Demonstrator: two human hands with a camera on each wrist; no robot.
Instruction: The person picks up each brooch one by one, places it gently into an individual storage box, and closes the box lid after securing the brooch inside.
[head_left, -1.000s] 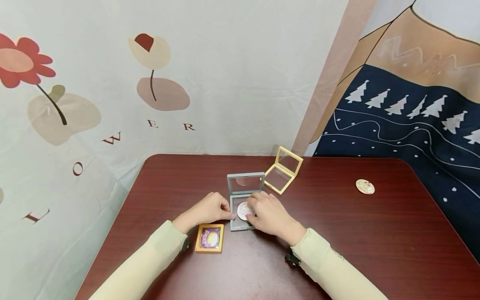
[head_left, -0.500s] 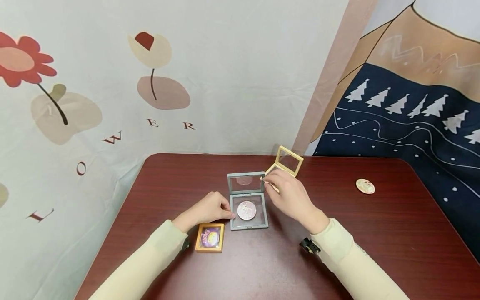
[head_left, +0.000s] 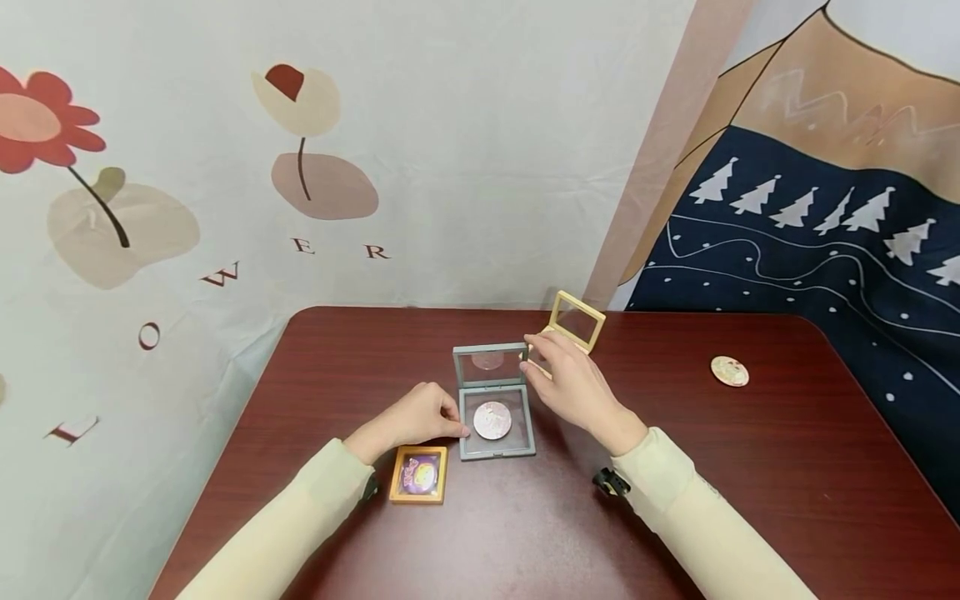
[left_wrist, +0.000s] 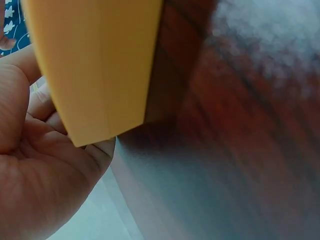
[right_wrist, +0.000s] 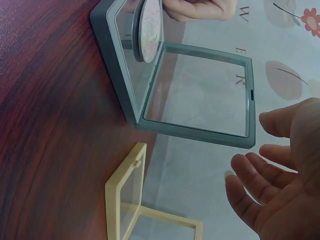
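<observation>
The left hand (head_left: 423, 414) pinches the gray case (head_left: 497, 456); the right hand (head_left: 573, 385) holds nothing. The case looks light and stiff, best held by its rim (right_wrist: 195, 132).

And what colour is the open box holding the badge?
The box is greyish teal, clearest in the right wrist view.

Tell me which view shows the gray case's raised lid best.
The right wrist view: the lid appears large and unblocked there. The head view shows it smaller, the right hand at its edge. The left wrist view doesn't show it.
</observation>
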